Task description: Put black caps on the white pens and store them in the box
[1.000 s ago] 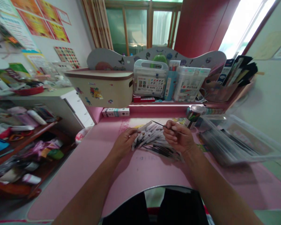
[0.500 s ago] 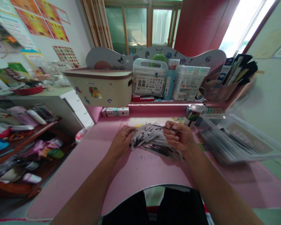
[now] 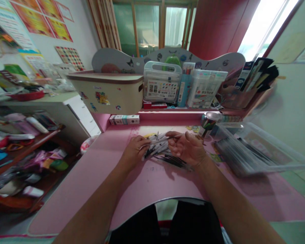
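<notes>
On the pink desk lies a heap of thin black sticks in whitish clear sleeves (image 3: 160, 148), like pen refills; their exact kind is too small to tell. My left hand (image 3: 136, 149) is closed at the heap's left side, thumb and fingers pinching a slim whitish sleeve (image 3: 155, 141) that points right. Above the heap's right side, my right hand (image 3: 188, 147) is turned partly palm up. Its thumb and forefinger pinch a thin dark stick (image 3: 177, 136) near the sleeve's right end, the other fingers loosely curled. More black sticks (image 3: 174, 160) lie below my right hand.
A clear plastic box (image 3: 264, 149) holding dark sticks stands at the right, with a drink can (image 3: 208, 123) beside it. A small carton (image 3: 124, 119) lies at the back left. Above, the shelf bears a cream bin (image 3: 109, 95) and marker cases (image 3: 162, 83).
My right hand has moved left toward my left hand and turned its palm up more. The dark stick, earlier stretched out between the hands, now sits by the sleeve. The view has shifted slightly.
</notes>
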Available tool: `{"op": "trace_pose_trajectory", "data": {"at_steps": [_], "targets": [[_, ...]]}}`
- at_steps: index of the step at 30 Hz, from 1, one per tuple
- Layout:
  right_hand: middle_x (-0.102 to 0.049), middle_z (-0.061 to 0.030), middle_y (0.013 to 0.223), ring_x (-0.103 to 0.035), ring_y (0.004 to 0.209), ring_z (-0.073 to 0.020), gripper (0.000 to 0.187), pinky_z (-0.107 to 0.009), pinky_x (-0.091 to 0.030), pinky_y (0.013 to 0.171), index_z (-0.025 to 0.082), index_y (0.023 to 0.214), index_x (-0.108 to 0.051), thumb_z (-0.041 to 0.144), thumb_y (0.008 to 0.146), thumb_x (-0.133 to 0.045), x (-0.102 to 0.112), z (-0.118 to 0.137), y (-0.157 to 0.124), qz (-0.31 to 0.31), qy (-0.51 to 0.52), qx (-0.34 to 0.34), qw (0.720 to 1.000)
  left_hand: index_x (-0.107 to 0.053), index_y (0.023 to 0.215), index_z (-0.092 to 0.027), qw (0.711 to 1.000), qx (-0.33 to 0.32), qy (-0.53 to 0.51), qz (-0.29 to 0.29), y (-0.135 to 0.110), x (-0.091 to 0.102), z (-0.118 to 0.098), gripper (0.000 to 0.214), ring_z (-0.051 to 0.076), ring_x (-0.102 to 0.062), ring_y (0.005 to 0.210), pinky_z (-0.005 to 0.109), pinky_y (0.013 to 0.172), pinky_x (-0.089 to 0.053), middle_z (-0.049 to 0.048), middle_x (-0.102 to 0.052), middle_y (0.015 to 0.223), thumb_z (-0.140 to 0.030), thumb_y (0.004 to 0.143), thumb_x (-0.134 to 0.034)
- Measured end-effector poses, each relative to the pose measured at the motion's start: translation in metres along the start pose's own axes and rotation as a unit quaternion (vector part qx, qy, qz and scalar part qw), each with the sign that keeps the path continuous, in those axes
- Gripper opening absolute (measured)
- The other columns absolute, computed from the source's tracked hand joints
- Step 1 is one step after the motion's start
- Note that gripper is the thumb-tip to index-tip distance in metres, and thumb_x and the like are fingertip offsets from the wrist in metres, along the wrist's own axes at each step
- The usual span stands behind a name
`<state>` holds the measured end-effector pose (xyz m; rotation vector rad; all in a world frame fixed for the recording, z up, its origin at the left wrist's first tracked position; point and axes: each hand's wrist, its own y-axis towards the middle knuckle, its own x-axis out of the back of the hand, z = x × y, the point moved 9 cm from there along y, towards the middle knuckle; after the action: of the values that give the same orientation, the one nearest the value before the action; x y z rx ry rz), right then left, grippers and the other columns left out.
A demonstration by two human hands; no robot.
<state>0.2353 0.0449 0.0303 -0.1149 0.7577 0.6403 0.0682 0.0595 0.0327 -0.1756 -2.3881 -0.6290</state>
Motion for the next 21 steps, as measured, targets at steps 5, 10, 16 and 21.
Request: {"op": "trace_pose_trajectory", "data": {"at_steps": [5, 10, 16, 21], "targets": [[-0.052, 0.0047, 0.069, -0.039, 0.049, -0.0079, 0.037, -0.019, -0.030, 0.043, 0.023, 0.112, -0.065, 0.045, 0.082, -0.067, 0.014, 0.013, 0.002, -0.084, -0.147, 0.067, 0.983, -0.076, 0.094, -0.018, 0.973, 0.118, -0.200, -0.004, -0.003, -0.003, 0.012, 0.021, 0.021, -0.063, 0.084, 0.034, 0.078, -0.050, 0.0053, -0.070, 0.090, -0.030, 0.080, -0.065], [-0.060, -0.0010, 0.080, -0.053, 0.074, -0.0135, 0.007, -0.027, -0.042, 0.072, 0.018, 0.078, -0.068, 0.014, 0.081, -0.063, 0.005, 0.017, 0.006, -0.092, -0.617, 0.089, 0.776, -0.072, 0.095, -0.016, 0.905, 0.223, -0.362, -0.011, -0.010, -0.012, 0.021, 0.035, 0.017, -0.062, 0.071, 0.030, 0.067, -0.049, 0.0031, -0.071, 0.085, -0.040, 0.071, -0.077], [-0.062, -0.0068, 0.091, -0.054, 0.085, -0.0191, 0.022, -0.029, -0.039, 0.076, 0.021, 0.095, -0.077, 0.012, 0.090, -0.057, -0.004, -0.017, 0.006, -0.003, -0.828, 0.019, 0.560, -0.071, 0.093, -0.017, 0.904, 0.232, -0.359, 0.001, -0.009, -0.015, 0.022, 0.036, 0.015, -0.059, 0.066, 0.028, 0.063, -0.047, 0.0010, -0.069, 0.079, -0.042, 0.068, -0.077], [-0.064, -0.0047, 0.090, -0.055, 0.084, -0.0186, 0.021, -0.027, -0.037, 0.073, 0.025, 0.097, -0.077, 0.016, 0.091, -0.060, 0.004, -0.024, 0.005, -0.017, -0.842, -0.006, 0.540, -0.071, 0.096, -0.018, 0.909, 0.237, -0.342, 0.017, -0.012, -0.018, 0.021, 0.034, 0.014, -0.056, 0.065, 0.028, 0.063, -0.045, 0.0000, -0.066, 0.075, -0.040, 0.071, -0.075]]}}
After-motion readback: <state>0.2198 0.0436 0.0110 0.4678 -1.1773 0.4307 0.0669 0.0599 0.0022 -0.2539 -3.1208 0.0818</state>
